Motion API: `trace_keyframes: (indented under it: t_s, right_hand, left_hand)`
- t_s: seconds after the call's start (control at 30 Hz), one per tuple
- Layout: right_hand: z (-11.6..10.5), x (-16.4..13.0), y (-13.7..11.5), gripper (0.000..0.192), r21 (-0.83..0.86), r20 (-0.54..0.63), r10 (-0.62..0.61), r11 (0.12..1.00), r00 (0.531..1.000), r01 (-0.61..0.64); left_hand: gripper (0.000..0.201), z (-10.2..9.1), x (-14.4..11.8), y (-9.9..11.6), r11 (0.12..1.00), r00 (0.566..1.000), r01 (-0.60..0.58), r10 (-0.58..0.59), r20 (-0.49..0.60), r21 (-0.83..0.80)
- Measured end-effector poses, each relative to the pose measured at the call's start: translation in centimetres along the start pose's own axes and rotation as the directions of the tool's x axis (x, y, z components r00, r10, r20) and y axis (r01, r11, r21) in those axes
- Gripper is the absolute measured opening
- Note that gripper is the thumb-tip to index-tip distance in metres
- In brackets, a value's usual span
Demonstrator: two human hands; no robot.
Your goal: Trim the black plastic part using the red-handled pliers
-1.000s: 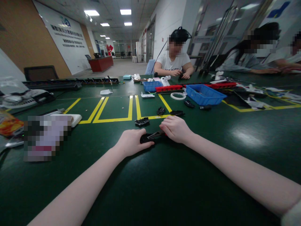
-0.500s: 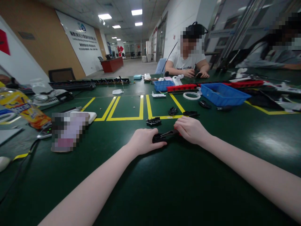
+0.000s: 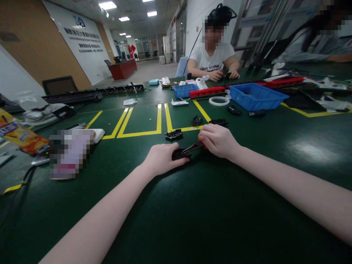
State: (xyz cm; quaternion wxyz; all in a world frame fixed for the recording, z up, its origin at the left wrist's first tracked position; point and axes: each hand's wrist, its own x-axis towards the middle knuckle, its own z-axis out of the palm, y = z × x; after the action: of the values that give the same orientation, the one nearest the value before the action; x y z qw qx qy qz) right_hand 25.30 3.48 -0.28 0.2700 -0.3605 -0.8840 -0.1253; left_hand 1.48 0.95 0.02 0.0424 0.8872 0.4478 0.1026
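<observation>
A blue bin (image 3: 255, 96) sits on the green table (image 3: 192, 205) near a white ring (image 3: 219, 101) and red tray (image 3: 209, 91). Yellow tape (image 3: 159, 119) marks boxes. A snack bag (image 3: 20, 135) lies far left.

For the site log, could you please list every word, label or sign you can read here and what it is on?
"NEW YORK": on the white T-shirt of the person across the table.
Wall sign: rows of characters under a logo, too small to read.
Orange snack packet: print too blurred to read.
</observation>
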Motion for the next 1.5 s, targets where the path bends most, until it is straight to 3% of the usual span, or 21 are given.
trace_keyframes:
  t_s: [0.27, 0.63, 1.5]
  right_hand:
    - [-0.13, 0.03, -0.32, 0.033, -0.023, -0.051, -0.028, 0.999, 0.998, 0.027]
    - [-0.23, 0.16, -0.56, 0.035, -0.018, 0.032, -0.040, 0.999, 0.999, 0.041]
    - [-0.06, 0.21, -0.08, 0.035, 0.080, 0.061, -0.036, 0.996, 0.998, 0.031]
  left_hand:
    - [0.044, -0.16, -0.14, 0.10, 1.000, 0.999, -0.021, 0.021, 0.030, -0.007]
    - [0.042, -0.31, -0.24, 0.31, 0.998, 0.998, -0.060, 0.060, 0.028, 0.004]
    - [0.044, -0.53, -0.07, 0.28, 0.998, 0.997, -0.054, 0.053, 0.059, 0.011]
